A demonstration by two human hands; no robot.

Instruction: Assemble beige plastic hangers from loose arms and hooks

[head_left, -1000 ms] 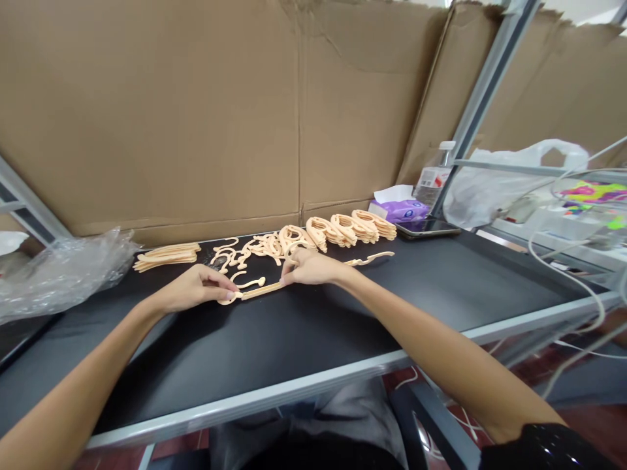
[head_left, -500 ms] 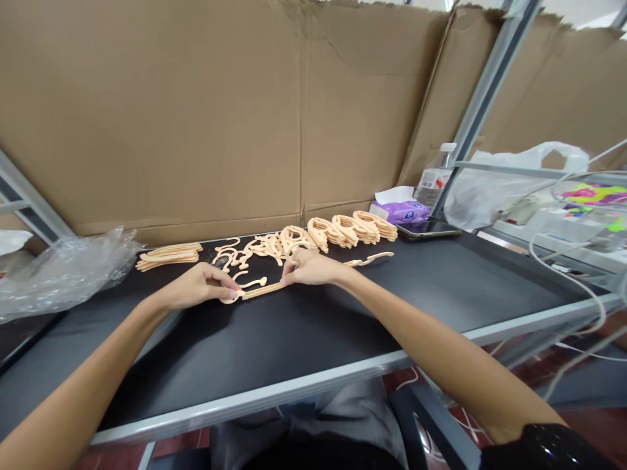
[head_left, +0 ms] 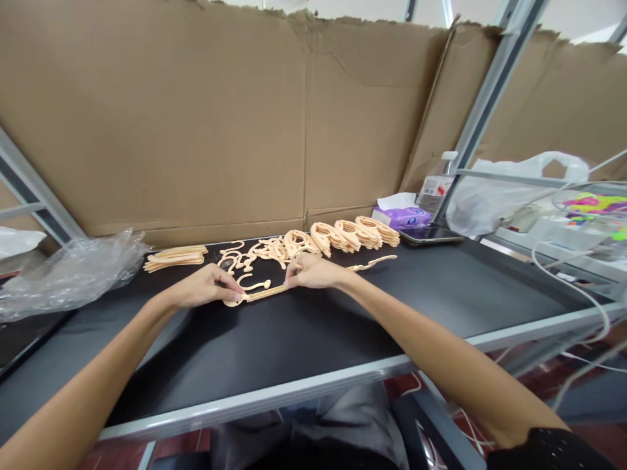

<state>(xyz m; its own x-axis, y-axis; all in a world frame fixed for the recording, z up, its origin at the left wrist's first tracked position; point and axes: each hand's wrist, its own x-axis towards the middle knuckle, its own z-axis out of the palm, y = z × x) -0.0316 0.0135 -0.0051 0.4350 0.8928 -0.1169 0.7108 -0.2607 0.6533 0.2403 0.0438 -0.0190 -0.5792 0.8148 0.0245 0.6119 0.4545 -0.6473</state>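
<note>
Low over the black table, both hands hold a cream plastic hanger piece (head_left: 266, 294), a long narrow strip with a rounded end at its left. My left hand (head_left: 208, 287) pinches that rounded end between thumb and fingers. At the strip's right end my right hand (head_left: 311, 270) is closed on it, and its fingers partly hide a curved cream part. Just behind the strip lies a loose hanger hook (head_left: 255, 284). Farther back is a pile of loose hooks (head_left: 235, 258). Beyond my right wrist rests a thin wavy cream piece (head_left: 375, 262).
Flat cream strips (head_left: 176, 256) are stacked at the back left beside crumpled clear plastic (head_left: 88, 274). Several stacks of looped hanger pieces (head_left: 347, 236) stand along the back. A tablet (head_left: 431, 235), purple tissue pack (head_left: 404, 217) and bottle (head_left: 434, 189) sit back right, before a cardboard wall (head_left: 220, 130).
The camera view has shifted slightly, so everything sits a little lower and to the right. Both hands keep the same grip on the hanger piece.
</note>
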